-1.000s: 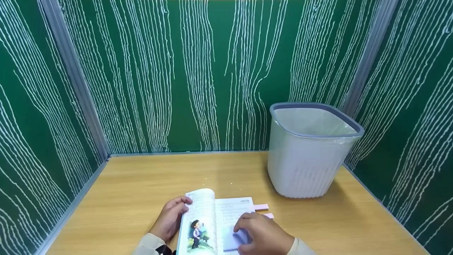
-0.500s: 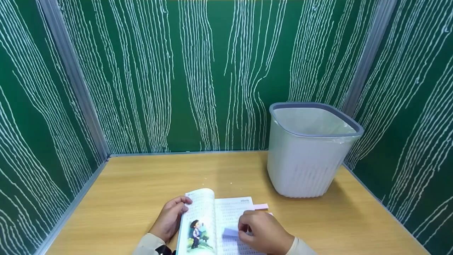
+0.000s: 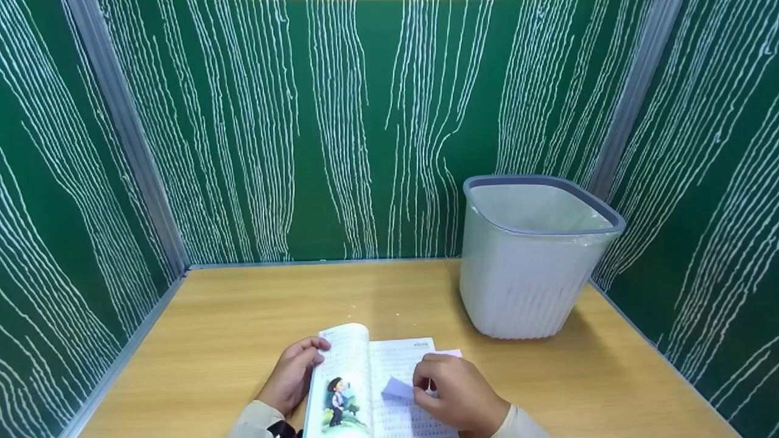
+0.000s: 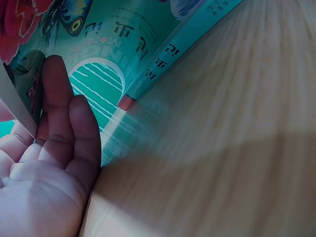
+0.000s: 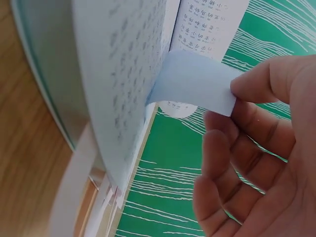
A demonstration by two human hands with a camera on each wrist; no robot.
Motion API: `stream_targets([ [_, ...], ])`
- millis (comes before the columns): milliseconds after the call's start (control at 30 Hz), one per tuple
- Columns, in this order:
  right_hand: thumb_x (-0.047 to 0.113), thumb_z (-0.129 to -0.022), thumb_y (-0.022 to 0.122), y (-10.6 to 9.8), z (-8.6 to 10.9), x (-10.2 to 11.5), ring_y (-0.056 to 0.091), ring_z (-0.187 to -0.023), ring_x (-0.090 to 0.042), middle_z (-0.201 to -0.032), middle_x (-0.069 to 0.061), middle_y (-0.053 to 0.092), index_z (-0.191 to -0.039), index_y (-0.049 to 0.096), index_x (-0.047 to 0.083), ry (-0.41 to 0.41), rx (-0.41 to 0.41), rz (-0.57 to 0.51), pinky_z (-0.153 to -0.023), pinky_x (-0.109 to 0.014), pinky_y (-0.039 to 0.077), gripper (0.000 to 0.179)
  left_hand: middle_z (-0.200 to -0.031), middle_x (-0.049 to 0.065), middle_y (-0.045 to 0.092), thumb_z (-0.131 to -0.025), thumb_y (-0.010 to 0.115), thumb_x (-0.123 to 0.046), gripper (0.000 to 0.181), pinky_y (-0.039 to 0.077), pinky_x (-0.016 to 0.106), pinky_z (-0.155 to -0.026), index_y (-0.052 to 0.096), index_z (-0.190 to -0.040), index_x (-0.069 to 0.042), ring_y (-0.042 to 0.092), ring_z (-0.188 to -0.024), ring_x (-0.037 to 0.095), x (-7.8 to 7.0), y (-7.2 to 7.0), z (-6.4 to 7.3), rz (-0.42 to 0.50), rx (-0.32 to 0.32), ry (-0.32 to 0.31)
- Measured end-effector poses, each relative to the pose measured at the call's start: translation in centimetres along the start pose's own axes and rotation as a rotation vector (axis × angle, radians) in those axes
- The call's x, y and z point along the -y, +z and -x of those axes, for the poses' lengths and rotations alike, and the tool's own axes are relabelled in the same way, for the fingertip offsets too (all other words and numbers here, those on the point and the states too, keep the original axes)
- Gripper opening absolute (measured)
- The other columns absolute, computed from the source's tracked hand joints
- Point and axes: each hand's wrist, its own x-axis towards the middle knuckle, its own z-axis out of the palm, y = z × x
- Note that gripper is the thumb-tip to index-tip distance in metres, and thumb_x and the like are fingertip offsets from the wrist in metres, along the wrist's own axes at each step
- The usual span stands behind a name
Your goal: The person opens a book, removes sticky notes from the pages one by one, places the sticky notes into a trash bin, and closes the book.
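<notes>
An open book (image 3: 398, 353) with printed pages and a drawing of a child stands at the front of the table. My left hand (image 3: 296, 374) grips its left edge, thumb on the page. The left wrist view shows fingers of the left hand (image 4: 54, 153) behind the green illustrated cover (image 4: 111, 42). Over the right page, my right hand (image 3: 459, 395) pinches a pale blue sticky note (image 3: 397, 389) between thumb and forefinger. In the right wrist view the sticky note (image 5: 192, 81) curves up from the page, its far end against the paper.
A pink tab (image 3: 451, 353) sticks out of the book's right edge. Behind it to the right stands a white waste bin (image 3: 517, 286) with a grey rim and a clear liner. Green walls with white lines (image 3: 328, 134) enclose the wooden table (image 3: 243, 304) on three sides.
The sticky note lay flat on the page under my right fingers; now its right end is raised and pinched. My right hand has shifted slightly up. The left hand stays put.
</notes>
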Motion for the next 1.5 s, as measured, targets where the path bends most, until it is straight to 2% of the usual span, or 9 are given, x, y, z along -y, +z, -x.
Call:
stream_targets([
  [333, 0.014, -0.082, 0.074, -0.3, 0.0, -0.2, 0.053, -0.068, 0.004, -0.075, 0.018, 0.058, -0.073, 0.063, 0.029, -0.008, -0.054, 0.007, -0.062, -0.013, 0.045, 0.020, -0.117, 0.009, 0.057, -0.086, 0.052, 0.004, 0.022, 0.056, 0.031, -0.089, 0.063, -0.103, -0.003, 0.064, -0.103, 0.019, 0.1, -0.1, -0.1, 0.000, 0.008, -0.002],
  [733, 0.014, -0.083, 0.075, -0.9, -0.2, 0.0, 0.053, -0.069, 0.006, -0.076, 0.018, 0.058, -0.074, 0.065, 0.029, -0.001, -0.052, -0.021, -0.062, -0.012, 0.048, 0.020, -0.115, 0.008, 0.056, -0.085, 0.051, 0.006, 0.023, 0.057, 0.032, -0.090, 0.062, -0.103, -0.003, 0.064, -0.103, 0.019, 0.1, 0.0, 0.0, 0.013, 0.011, -0.009],
  [1000, 0.015, -0.084, 0.075, -1.4, -0.2, 0.1, 0.059, -0.069, 0.000, -0.077, 0.017, 0.060, -0.075, 0.065, 0.028, -0.007, -0.055, -0.033, -0.063, -0.012, 0.049, 0.018, -0.116, 0.009, 0.057, -0.084, 0.051, 0.006, 0.023, 0.057, 0.033, -0.092, 0.062, -0.103, -0.003, 0.064, -0.105, 0.019, -0.1, 0.1, 0.1, 0.019, 0.015, -0.018],
  [1300, 0.013, -0.083, 0.075, -2.1, -0.2, 0.5, 0.060, -0.070, -0.001, -0.078, 0.019, 0.058, -0.076, 0.065, 0.027, 0.035, -0.074, -0.040, -0.064, -0.013, 0.050, 0.019, -0.117, 0.009, 0.057, -0.085, 0.052, 0.005, 0.022, 0.057, 0.033, -0.094, 0.063, -0.103, -0.003, 0.064, -0.106, 0.020, 0.0, 0.1, 0.0, 0.016, 0.020, -0.009],
  [1500, 0.007, -0.081, 0.076, -2.3, -0.4, 0.7, 0.060, -0.067, -0.004, -0.076, 0.019, 0.057, -0.074, 0.064, 0.026, -0.016, -0.128, -0.081, -0.063, -0.010, 0.048, 0.024, -0.115, 0.007, 0.058, -0.086, 0.051, 0.004, 0.022, 0.056, 0.031, -0.089, 0.062, -0.103, -0.004, 0.063, -0.103, 0.018, -0.1, 0.0, 0.2, -0.017, 0.014, -0.024],
])
